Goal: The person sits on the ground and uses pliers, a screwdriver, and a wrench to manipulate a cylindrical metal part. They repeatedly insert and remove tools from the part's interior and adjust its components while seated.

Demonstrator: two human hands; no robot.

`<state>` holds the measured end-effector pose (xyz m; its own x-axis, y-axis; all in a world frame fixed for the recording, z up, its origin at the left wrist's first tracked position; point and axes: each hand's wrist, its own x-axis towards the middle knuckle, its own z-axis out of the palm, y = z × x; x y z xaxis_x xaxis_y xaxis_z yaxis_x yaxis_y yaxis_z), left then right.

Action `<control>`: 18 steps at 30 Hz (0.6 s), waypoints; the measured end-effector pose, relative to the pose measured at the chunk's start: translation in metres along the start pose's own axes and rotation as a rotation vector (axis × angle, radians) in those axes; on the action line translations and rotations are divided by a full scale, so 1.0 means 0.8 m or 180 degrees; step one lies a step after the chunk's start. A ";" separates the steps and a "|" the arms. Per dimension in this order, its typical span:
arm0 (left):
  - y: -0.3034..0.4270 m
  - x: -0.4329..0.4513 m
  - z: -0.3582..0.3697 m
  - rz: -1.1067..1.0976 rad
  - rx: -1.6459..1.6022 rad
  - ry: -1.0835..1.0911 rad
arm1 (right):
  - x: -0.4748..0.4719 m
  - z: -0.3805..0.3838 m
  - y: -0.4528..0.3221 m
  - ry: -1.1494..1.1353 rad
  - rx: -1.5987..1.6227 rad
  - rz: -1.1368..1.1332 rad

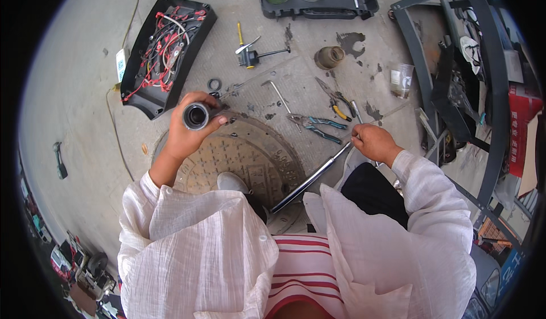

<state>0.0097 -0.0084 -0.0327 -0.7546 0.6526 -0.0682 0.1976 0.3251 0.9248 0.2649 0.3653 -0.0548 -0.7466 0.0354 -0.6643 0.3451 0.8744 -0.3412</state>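
My left hand (187, 125) is wrapped around a dark metal tube (196, 116), its open end facing up at me. My right hand (374, 143) has its fingers closed around a thin metal tool (356, 112), most of which the fist hides. A chromed rod with a thinner shaft (309, 180) slants between my feet, its thin end close to my right hand. Pliers with teal-and-black handles (318, 125) and long-nose pliers with yellow-and-black handles (335, 99) lie just beyond that hand. A hex key (277, 99) touches or nearly touches the teal pliers. Near the tube lies a black ring (214, 84).
A black plastic tray of red and black cables (181, 69) stands at the left. Ahead lie a yellow-handled tool (240, 33), a brown cup-shaped part (329, 57) and a tool case (320, 12). A dark metal frame (490, 88) borders the right, beside a plastic cup (401, 80).
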 end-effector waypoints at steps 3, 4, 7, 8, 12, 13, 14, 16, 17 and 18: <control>-0.010 -0.008 -0.008 -0.0008 0.0064 -0.0081 | -0.031 -0.021 0.013 -0.0050 -0.0209 0.0183; -0.005 -0.007 -0.010 0.0017 0.0060 -0.0068 | -0.040 -0.023 0.018 -0.0021 -0.0138 0.0236; -0.012 0.000 -0.007 0.0075 0.0054 -0.0021 | -0.069 -0.019 0.045 0.0123 -0.0004 0.0432; -0.014 0.003 -0.006 0.0138 0.0068 -0.0017 | -0.076 -0.016 0.051 0.0186 0.0075 0.0449; 0.007 -0.002 -0.005 0.0079 0.0314 0.0029 | -0.087 -0.018 0.067 0.0253 0.0222 0.0392; 0.009 -0.004 -0.004 0.0109 0.0357 0.0026 | -0.088 -0.035 0.060 0.0209 0.0221 0.0435; 0.001 -0.008 -0.001 0.0212 0.0349 0.0068 | -0.091 -0.056 0.057 0.0322 0.0234 0.0372; -0.006 -0.011 0.014 0.0053 0.0259 0.0140 | -0.113 -0.106 0.053 0.0655 0.0177 0.0514; 0.012 -0.010 0.013 0.0083 0.0177 0.0203 | -0.137 -0.132 0.053 0.1007 0.0142 0.0482; 0.006 -0.008 0.022 0.0102 0.0157 0.0117 | -0.158 -0.150 0.052 0.1263 0.0128 0.0522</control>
<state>0.0262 0.0012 -0.0340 -0.7696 0.6380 -0.0243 0.2519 0.3384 0.9067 0.3052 0.4555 0.0949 -0.8383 0.3625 -0.4073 0.4933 0.8224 -0.2832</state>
